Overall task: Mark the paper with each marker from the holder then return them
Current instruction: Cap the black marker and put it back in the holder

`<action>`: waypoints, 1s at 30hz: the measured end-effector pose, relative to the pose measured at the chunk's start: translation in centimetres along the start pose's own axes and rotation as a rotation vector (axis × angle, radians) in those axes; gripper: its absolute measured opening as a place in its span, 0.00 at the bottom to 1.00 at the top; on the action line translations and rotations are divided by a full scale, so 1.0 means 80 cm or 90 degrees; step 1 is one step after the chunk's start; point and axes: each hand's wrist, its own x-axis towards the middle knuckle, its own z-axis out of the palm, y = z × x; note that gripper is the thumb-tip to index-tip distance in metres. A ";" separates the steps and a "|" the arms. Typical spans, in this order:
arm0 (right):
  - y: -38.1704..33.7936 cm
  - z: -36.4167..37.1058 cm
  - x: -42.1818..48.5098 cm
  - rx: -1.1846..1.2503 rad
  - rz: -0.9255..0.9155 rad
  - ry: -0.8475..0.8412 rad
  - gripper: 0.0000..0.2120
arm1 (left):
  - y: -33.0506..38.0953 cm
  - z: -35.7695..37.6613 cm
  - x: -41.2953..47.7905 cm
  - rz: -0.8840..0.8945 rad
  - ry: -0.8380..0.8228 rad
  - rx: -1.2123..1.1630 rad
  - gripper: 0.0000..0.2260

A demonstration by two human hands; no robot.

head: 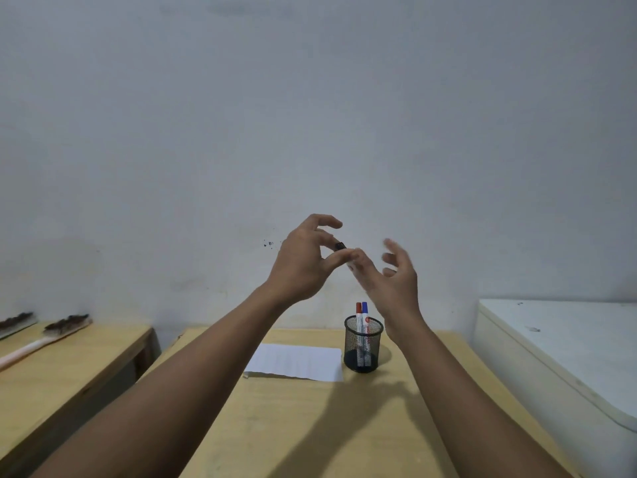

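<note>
Both hands are raised in front of the wall, above the desk. My left hand (303, 262) pinches the black end of a marker (340, 246) between thumb and fingers. My right hand (391, 276) meets it from the right, with thumb and forefinger on the marker's white body and the other fingers spread and blurred. Most of the marker is hidden by the fingers. Below, a black mesh holder (362, 353) stands on the desk with a red marker (358, 310) and a blue marker (365, 308) upright in it. A white sheet of paper (296, 362) lies just left of the holder.
The wooden desk (310, 426) runs toward me. A second wooden table (58, 367) at the left carries two brushes (65, 326). A white cabinet top (565, 350) stands at the right. A plain wall is behind.
</note>
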 end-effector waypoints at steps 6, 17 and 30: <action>0.035 -0.012 0.029 -0.236 -0.158 -0.100 0.12 | -0.032 0.053 0.014 -0.130 0.025 -0.045 0.14; 0.128 -0.041 0.101 -0.344 -0.154 -0.078 0.30 | -0.124 0.169 0.012 -0.285 -0.123 -0.050 0.15; 0.214 -0.042 0.131 -0.538 -0.065 -0.154 0.18 | -0.179 0.255 -0.002 -0.368 -0.213 -0.059 0.18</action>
